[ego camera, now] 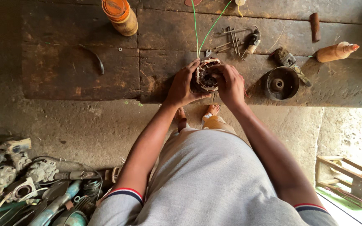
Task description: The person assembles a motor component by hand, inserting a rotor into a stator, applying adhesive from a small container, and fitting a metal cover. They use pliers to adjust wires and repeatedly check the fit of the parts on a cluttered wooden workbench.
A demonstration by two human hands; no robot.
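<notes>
1. From the head view I cannot see the underside of the motor stator (pixel 206 75); my two hands cover its left and right flanks, so only its top face and centre show.
2. My feet are mostly hidden behind my grey shirt; one foot (pixel 213 109) peeks out below the bench edge.
3. The heap of old power-tool parts (pixel 26 184) at lower left is cut by the frame, and I cannot make out single pieces well enough to count them.
4. The wooden crate (pixel 348 178) at lower right is washed out by daylight.
5. Counts: one stator, two green wires (pixel 208 31) running up from it and out of the top of the frame, two bottles, namely the orange-capped jar (pixel 121 16) and the red-tipped bottle (pixel 336 51), one round metal cup (pixel 281 83), and one cluster of small metal tools (pixel 235 39).
6. The stator is a round ring with copper-coloured windings around a dark open centre. It sits on the worn wooden bench (pixel 80 67), near its front edge, about mid-frame.
7. My left hand (pixel 183 86) is curled around the stator's left side, gripping it.
8. My right hand (pixel 231 86) clasps its right side, fingers bent over the rim.
</notes>
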